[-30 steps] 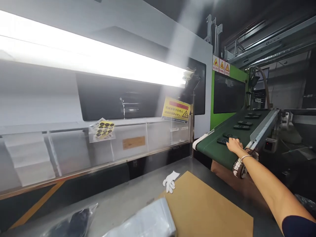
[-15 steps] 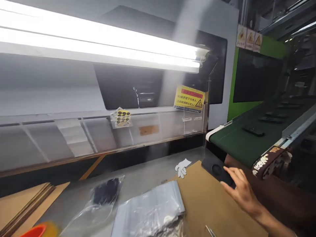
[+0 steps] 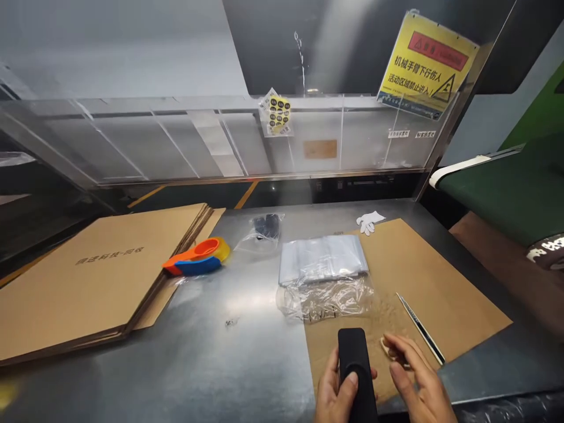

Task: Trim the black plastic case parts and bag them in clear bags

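Observation:
A long black flat part (image 3: 352, 346) with rounded corners and a round feature near its middle stands in my left hand (image 3: 335, 388), thumb pressed on its face. Just to the right is my right hand (image 3: 418, 376), fingers curved and apart from the thumb, not touching the part. Something small and pale shows at its index fingertip; I cannot make out what it is. Under both hands lies a brown cardboard sheet (image 3: 440, 270). On that sheet a slim pointed tool (image 3: 420, 329) rests right of my right hand.
Clear plastic bags (image 3: 324, 261) lie stacked ahead. Behind them are a white glove (image 3: 369, 222) and a bagged dark item (image 3: 267, 226). An orange-blue tape dispenser (image 3: 198, 258) sits beside stacked cardboard (image 3: 88, 264) at left. A green conveyor belt (image 3: 497, 182) stands at right.
The black part has come from beside the conveyor to the front of the table, passing from my right hand to my left. My left hand has entered the view, and the camera has turned left and down.

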Demonstrator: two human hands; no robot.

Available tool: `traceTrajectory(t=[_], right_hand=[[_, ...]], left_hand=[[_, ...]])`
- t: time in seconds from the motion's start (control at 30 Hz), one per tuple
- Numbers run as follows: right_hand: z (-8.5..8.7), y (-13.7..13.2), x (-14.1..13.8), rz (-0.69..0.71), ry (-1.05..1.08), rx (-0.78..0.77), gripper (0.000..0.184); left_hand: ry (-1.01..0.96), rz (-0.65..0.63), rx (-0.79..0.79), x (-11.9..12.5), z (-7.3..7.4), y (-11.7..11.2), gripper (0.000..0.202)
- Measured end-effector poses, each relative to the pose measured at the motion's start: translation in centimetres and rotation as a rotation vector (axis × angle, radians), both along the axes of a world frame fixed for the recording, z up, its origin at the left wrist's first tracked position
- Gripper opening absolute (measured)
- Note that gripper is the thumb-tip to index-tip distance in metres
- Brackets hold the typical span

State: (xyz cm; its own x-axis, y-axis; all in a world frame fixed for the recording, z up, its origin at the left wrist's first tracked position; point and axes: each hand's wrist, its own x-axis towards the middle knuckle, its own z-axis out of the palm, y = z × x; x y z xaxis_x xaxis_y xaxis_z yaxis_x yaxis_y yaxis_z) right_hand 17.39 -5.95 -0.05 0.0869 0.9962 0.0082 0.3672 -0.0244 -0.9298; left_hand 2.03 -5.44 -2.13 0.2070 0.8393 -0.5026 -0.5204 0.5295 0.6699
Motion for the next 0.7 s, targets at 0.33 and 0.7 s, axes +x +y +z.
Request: traceTrajectory(t=[0.33, 0.7], right_hand=[[0.4, 0.2, -3.5, 0.161, 0.397, -0.358, 0.032], [0.6, -0.4, -1.5, 0.291, 0.638, -0.518, 0.035]], left_hand=[[0.377, -0.141, 0.359, -0.8, -3.4, -5.5, 0.067], [0.288, -0.276, 0.277, -1.2, -1.3, -5.5, 0.067]])
